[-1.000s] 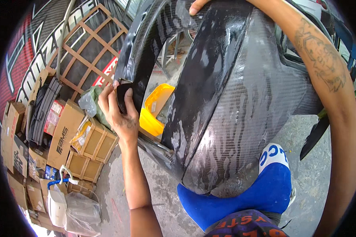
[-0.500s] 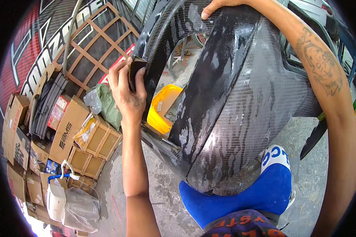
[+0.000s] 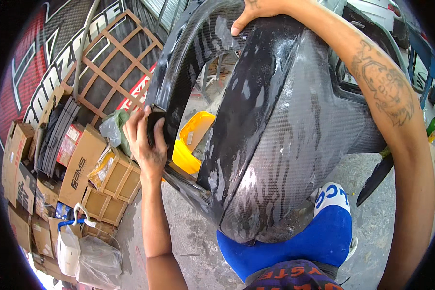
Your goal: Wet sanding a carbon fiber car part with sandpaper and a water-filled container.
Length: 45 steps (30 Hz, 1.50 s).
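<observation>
In the head view, you stand over a wet-patched grey concrete floor (image 3: 193,237), with a printed banner (image 3: 38,96) covering the far left wall. Stacked at left are cardboard boxes (image 3: 79,166) and slatted wooden crates (image 3: 104,200); near left, a clear plastic bag (image 3: 99,261) sits beside a white casing (image 3: 68,256). A yellow plastic tub (image 3: 187,160) shows through the panel's opening, a tan piece inside it.

The carbon-fibre body panel (image 3: 299,121) lies in front of you, its near end at your blue-clad leg (image 3: 295,253). Its weave shows through grey, streaked on the right; a glossy black band with pale patches runs down the middle.

Your left hand (image 3: 149,145) grips a dark folded sheet (image 3: 154,126) at the panel's left rim. Your right hand (image 3: 263,7) rests its thumb on the far end; its fingers are hidden, so you cannot tell that grip's state.
</observation>
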{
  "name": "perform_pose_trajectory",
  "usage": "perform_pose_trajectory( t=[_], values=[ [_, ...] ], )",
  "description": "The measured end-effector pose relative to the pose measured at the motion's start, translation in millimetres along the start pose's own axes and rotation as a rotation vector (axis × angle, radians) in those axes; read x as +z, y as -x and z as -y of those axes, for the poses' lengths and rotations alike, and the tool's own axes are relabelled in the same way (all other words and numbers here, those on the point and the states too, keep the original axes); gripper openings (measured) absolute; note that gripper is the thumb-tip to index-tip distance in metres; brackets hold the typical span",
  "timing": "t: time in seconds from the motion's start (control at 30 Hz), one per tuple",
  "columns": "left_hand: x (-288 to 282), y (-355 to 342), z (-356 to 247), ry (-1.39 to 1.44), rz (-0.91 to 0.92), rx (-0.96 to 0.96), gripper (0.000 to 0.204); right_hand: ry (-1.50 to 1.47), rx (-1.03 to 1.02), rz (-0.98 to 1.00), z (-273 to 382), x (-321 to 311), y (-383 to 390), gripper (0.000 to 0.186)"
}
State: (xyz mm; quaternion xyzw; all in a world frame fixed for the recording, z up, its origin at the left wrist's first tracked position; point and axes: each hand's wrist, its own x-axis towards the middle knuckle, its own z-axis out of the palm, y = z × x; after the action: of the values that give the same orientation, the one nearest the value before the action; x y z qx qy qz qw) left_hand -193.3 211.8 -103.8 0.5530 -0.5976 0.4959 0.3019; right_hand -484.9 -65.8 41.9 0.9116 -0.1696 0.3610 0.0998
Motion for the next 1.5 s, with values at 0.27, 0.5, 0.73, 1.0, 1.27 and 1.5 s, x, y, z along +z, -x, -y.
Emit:
perform_pose_trajectory(
  t=[0.27,0.5,0.73,1.0,1.27,1.5],
  values=[
    [7,-29,-12,0.064,-0.078,0.065,0.042,0.043,0.031,0.01,-1,-1,-7,0.103],
    [4,-79,-38,0.043,-0.026,0.067,0.033,-0.004,0.058,0.016,3,-4,-6,0.104],
    [3,-50,-18,0.025,-0.025,0.08,0.033,0.006,0.024,-0.001,4,14,-11,0.099],
    [4,-20,-2,-0.001,-0.033,0.057,0.035,0.055,0.057,0.046,7,16,-15,0.106],
    [10,-3,2,0.077,-0.054,0.045,0.043,0.075,0.042,0.025,-6,10,-6,0.103],
    [1,-79,-12,0.134,-0.055,0.134,0.035,0.1,-0.005,-0.077,-8,4,-10,0.103]
  ],
)
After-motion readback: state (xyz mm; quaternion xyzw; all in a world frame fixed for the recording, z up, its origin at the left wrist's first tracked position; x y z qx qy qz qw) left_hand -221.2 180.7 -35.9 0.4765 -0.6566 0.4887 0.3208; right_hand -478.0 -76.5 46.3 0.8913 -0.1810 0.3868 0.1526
